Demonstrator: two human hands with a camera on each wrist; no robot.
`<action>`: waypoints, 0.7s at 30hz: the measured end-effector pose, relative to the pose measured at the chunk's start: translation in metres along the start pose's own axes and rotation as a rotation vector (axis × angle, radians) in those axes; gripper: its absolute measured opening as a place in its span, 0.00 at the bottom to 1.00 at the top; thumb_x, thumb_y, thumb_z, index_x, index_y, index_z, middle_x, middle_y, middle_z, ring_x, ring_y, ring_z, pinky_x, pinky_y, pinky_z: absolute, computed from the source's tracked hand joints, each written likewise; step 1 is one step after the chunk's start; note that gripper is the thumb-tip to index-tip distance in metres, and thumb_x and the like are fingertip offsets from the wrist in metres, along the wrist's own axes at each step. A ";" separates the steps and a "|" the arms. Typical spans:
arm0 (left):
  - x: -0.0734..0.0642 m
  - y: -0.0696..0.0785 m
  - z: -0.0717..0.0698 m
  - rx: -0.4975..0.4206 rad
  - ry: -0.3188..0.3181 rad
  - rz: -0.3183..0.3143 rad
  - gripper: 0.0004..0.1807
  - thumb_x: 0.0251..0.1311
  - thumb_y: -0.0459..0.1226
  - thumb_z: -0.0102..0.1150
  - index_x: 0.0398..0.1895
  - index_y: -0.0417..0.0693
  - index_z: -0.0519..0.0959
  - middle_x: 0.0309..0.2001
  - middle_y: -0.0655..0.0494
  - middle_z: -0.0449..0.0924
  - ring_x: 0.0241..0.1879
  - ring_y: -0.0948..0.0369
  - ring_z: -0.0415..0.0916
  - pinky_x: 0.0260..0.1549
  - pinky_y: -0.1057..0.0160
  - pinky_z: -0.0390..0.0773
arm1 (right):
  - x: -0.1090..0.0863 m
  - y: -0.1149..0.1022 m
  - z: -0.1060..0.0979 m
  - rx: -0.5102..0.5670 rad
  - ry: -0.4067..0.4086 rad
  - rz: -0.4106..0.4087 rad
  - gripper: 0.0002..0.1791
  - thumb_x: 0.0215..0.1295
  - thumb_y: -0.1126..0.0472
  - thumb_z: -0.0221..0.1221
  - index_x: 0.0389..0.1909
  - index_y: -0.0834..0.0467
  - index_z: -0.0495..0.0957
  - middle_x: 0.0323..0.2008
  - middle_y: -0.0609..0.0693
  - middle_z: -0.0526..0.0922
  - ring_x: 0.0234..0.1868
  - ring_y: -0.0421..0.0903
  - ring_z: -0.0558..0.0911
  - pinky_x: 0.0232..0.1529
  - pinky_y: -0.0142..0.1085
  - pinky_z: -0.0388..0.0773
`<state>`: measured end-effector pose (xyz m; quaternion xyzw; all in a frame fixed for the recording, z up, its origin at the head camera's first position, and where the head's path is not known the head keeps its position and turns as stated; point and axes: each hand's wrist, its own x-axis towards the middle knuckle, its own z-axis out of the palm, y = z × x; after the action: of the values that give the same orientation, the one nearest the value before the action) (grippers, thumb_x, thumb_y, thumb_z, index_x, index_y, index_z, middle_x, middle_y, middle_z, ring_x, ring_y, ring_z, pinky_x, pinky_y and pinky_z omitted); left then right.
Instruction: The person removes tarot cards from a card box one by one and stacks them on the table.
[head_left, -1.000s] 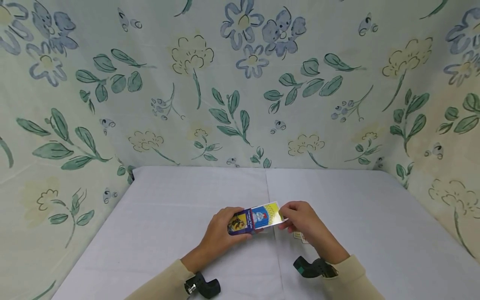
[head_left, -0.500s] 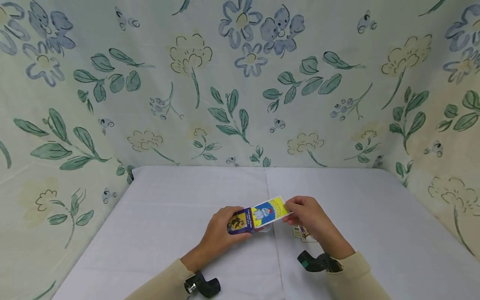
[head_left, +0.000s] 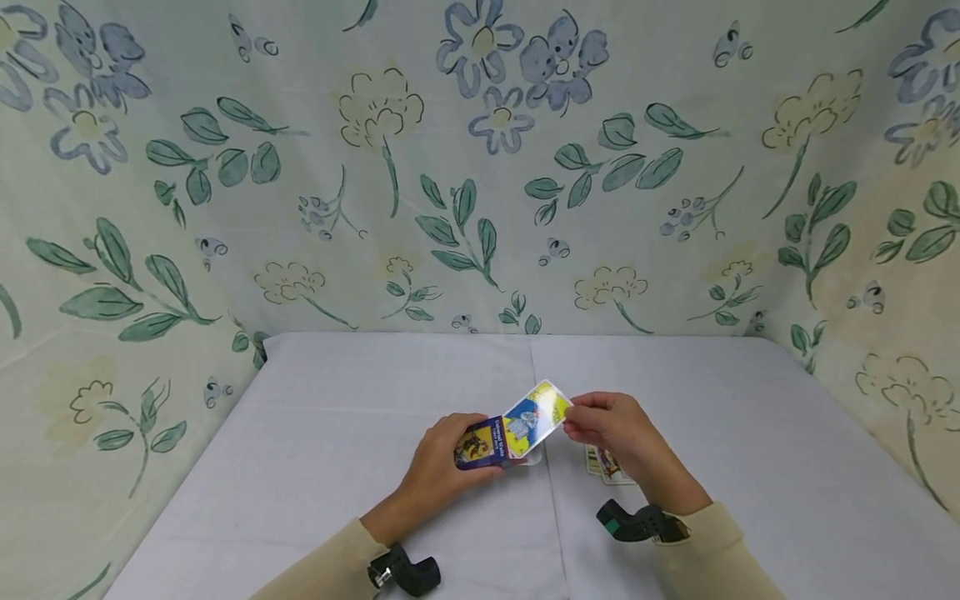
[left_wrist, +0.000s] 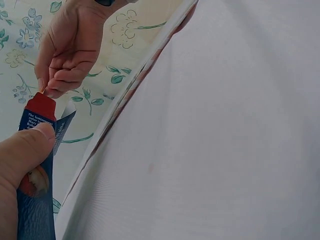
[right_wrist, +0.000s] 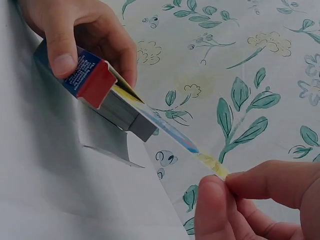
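My left hand [head_left: 431, 468] grips a dark blue tarot card box [head_left: 478, 444], printed "Universal Waite", its open end facing right. With thumb and fingertips, my right hand [head_left: 613, 429] pinches one corner of a blue and yellow tarot card [head_left: 534, 418]. That card slants up and to the right, and its far end is right at the box mouth. In the right wrist view, the box shows a red side flap [right_wrist: 97, 85], a grey flap [right_wrist: 143, 128] and a loose lid flap [right_wrist: 112, 142]. Several tarot cards [head_left: 613, 468] lie on the table, partly hidden behind the right hand.
A white cloth covers the table [head_left: 360, 392]. Behind it and at both sides hangs a floral curtain [head_left: 420, 250]. Black wrist cameras are strapped at the left sleeve [head_left: 405, 575] and the right sleeve [head_left: 633, 523].
The card has been drawn further out of the box to the right, then tilted more steeply upward. My right hand moved slightly right and up; the left hand and box stayed put.
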<state>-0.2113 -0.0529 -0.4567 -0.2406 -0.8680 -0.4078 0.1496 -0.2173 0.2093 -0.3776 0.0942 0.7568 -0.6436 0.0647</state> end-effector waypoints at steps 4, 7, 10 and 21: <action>0.001 0.001 0.000 0.003 -0.007 0.000 0.40 0.43 0.53 0.75 0.62 0.54 0.72 0.55 0.67 0.74 0.52 0.67 0.69 0.50 0.56 0.73 | 0.002 0.000 -0.005 -0.014 0.053 -0.012 0.23 0.61 0.58 0.65 0.52 0.65 0.73 0.41 0.60 0.82 0.44 0.58 0.83 0.47 0.44 0.79; 0.001 0.001 -0.001 0.007 -0.013 -0.001 0.40 0.44 0.54 0.75 0.62 0.54 0.72 0.55 0.66 0.74 0.53 0.66 0.69 0.51 0.56 0.73 | 0.005 0.000 -0.011 -0.035 0.084 -0.017 0.24 0.62 0.57 0.65 0.53 0.65 0.71 0.41 0.60 0.82 0.43 0.57 0.84 0.47 0.43 0.79; 0.000 0.001 -0.001 0.015 -0.013 0.009 0.40 0.44 0.54 0.75 0.62 0.53 0.72 0.55 0.65 0.75 0.52 0.66 0.69 0.51 0.56 0.73 | 0.008 0.001 -0.018 -0.050 0.111 -0.024 0.25 0.63 0.57 0.64 0.54 0.65 0.70 0.41 0.59 0.82 0.43 0.56 0.84 0.47 0.41 0.79; 0.001 -0.001 -0.001 0.002 -0.008 0.045 0.39 0.42 0.52 0.76 0.61 0.52 0.73 0.54 0.66 0.75 0.50 0.67 0.70 0.48 0.58 0.73 | 0.017 0.011 -0.054 -0.111 0.171 -0.036 0.25 0.67 0.54 0.60 0.60 0.62 0.70 0.52 0.60 0.76 0.44 0.51 0.81 0.44 0.31 0.79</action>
<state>-0.2128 -0.0541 -0.4557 -0.2613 -0.8635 -0.4025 0.1555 -0.2302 0.2655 -0.3833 0.1314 0.7957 -0.5912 -0.0064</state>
